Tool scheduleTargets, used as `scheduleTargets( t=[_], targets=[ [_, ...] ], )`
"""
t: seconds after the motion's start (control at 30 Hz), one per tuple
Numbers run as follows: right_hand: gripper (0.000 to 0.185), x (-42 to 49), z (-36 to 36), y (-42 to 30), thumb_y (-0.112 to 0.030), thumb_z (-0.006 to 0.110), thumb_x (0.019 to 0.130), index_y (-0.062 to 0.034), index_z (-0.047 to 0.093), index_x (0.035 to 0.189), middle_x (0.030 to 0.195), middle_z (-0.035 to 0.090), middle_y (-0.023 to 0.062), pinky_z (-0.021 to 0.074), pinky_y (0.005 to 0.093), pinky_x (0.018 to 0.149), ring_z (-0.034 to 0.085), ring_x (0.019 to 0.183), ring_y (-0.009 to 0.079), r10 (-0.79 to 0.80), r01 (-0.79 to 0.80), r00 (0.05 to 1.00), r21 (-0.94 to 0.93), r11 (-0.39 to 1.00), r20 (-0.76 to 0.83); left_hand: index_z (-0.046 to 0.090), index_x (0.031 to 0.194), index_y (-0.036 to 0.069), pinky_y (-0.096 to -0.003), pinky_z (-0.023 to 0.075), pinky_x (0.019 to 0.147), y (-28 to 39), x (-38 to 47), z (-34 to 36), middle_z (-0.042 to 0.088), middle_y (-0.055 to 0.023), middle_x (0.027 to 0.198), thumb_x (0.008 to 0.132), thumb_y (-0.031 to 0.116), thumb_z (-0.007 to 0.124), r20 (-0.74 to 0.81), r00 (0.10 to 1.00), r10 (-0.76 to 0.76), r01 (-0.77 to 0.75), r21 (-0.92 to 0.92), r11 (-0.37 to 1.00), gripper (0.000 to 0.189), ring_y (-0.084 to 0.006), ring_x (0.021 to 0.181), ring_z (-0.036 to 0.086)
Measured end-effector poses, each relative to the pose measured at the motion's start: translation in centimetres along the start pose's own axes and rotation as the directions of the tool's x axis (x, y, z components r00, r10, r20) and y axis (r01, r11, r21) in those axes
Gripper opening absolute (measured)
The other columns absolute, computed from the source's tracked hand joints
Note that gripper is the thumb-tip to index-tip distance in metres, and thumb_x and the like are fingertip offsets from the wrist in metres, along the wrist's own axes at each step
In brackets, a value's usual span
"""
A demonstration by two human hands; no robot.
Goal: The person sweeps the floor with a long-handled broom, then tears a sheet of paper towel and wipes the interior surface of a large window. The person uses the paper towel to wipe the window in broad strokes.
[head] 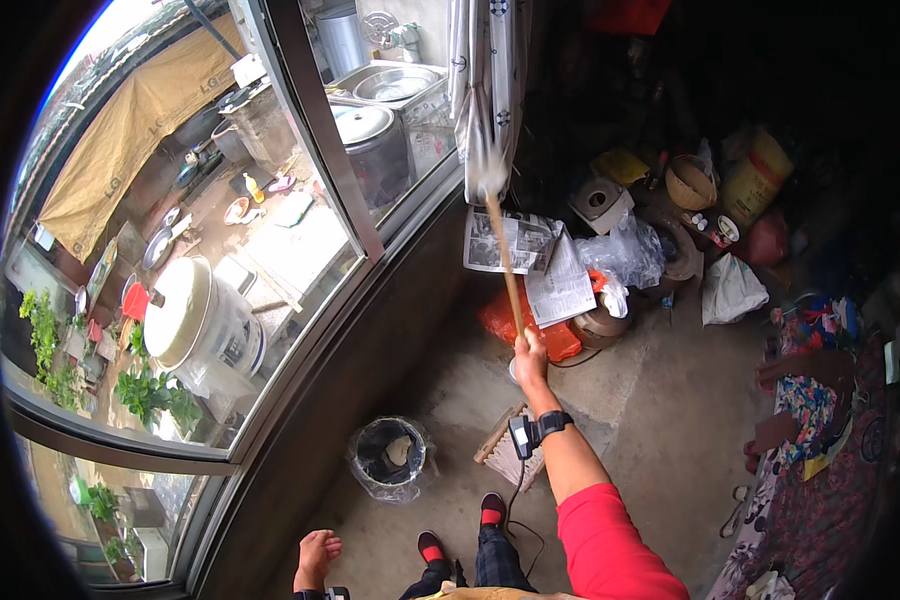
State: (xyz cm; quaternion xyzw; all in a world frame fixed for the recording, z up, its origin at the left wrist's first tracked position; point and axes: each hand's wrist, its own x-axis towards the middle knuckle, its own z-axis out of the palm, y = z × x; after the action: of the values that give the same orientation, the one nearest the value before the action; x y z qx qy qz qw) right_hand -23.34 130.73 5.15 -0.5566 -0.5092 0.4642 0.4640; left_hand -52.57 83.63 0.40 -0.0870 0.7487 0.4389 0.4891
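My right hand (531, 358) is closed around a long wooden handle (505, 262), with the arm stretched out ahead. The handle's far end carries a pale, blurred head (489, 174), which overlaps the bottom of a white patterned curtain (487, 97); whether they touch I cannot tell. My left hand (319, 553) hangs low at the lower left, its fingers curled, and nothing shows in it. Sheets of newspaper (559, 281) and a red plastic bag (506, 315) lie beyond my right hand.
A bin with a clear liner (392, 459) and a small wooden-framed stool (502, 435) stand on the floor. Sliding window panes (300, 150) run along the left. Plastic bags (733, 291) and a wicker basket (691, 182) are at the back right. A bed with floral cloth (810, 510) is at the right.
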Motion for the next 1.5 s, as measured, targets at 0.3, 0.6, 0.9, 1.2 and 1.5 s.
scheduleTargets(
  t=[0.3, 0.6, 0.9, 1.2, 1.5],
  targets=[
    [0.031, -14.5, -7.2, 7.3, -0.012, 0.053, 0.092, -0.0058, 0.052, 0.122, 0.061, 0.04, -0.0091, 0.0299, 0.0193, 0.043, 0.035, 0.049, 0.0013, 0.242, -0.305, 0.855, 0.068, 0.95, 0.458, 0.061, 0.088, 0.006, -0.026, 0.0506, 0.053, 1.1, -4.0, 1.5, 0.063, -0.0065, 0.075, 0.087, 0.017, 0.057, -0.034, 0.996, 0.078, -0.082, -0.134, 0.988, 0.012, -0.014, 0.061, 0.06],
    [0.031, -15.7, -9.5, 2.8, -0.018, 0.041, 0.098, -0.01, 0.047, 0.127, 0.055, 0.035, -0.0061, 0.0216, 0.0181, 0.033, 0.027, 0.04, 0.0011, 0.215, -0.242, 0.785, -0.033, 0.97, 0.581, 0.06, 0.097, 0.004, -0.0254, 0.0519, 0.067, -4.4, -8.8, 3.5, 0.063, -0.0054, 0.083, 0.09, 0.026, 0.055, -0.144, 0.987, 0.066, -0.097, -0.225, 0.97, 0.023, -0.0124, 0.072, 0.061],
    [0.028, -21.1, -6.9, -0.1, -0.023, 0.041, 0.097, -0.0063, 0.05, 0.117, 0.056, 0.034, -0.0053, 0.0201, 0.019, 0.035, 0.026, 0.04, 0.002, 0.128, -0.176, 0.748, 0.009, 0.984, 0.652, 0.06, 0.095, 0.006, -0.0255, 0.0508, 0.067, -15.5, -14.3, -1.4, 0.064, -0.0051, 0.085, 0.089, 0.026, 0.056, -0.351, 0.936, -0.018, -0.152, -0.451, 0.879, 0.022, -0.0121, 0.073, 0.061],
    [0.03, -31.1, -0.8, -7.9, -0.025, 0.045, 0.093, -0.0018, 0.054, 0.11, 0.063, 0.046, -0.0014, 0.0312, 0.0188, 0.046, 0.039, 0.05, 0.0065, -0.328, 0.009, 0.553, 0.388, 0.922, 0.766, 0.059, 0.096, 0.006, -0.0284, 0.0513, 0.069, -29.7, -22.4, -4.9, 0.064, -0.0049, 0.085, 0.09, 0.025, 0.054, -0.458, 0.879, -0.131, -0.231, -0.651, 0.723, 0.02, -0.0134, 0.074, 0.062],
    [0.04, -42.6, -0.1, -12.2, -0.033, 0.049, 0.093, -0.0008, 0.051, 0.117, 0.065, 0.047, 0.0002, 0.0277, 0.0179, 0.045, 0.038, 0.052, 0.0049, -0.491, 0.011, 0.254, 0.505, 0.863, 0.834, 0.058, 0.094, 0.006, -0.0297, 0.0514, 0.067, -40.8, -32.4, -7.9, 0.062, -0.0058, 0.082, 0.089, 0.02, 0.055, -0.605, 0.758, -0.244, -0.422, -0.74, 0.524, 0.015, -0.0146, 0.07, 0.061]
  ],
)
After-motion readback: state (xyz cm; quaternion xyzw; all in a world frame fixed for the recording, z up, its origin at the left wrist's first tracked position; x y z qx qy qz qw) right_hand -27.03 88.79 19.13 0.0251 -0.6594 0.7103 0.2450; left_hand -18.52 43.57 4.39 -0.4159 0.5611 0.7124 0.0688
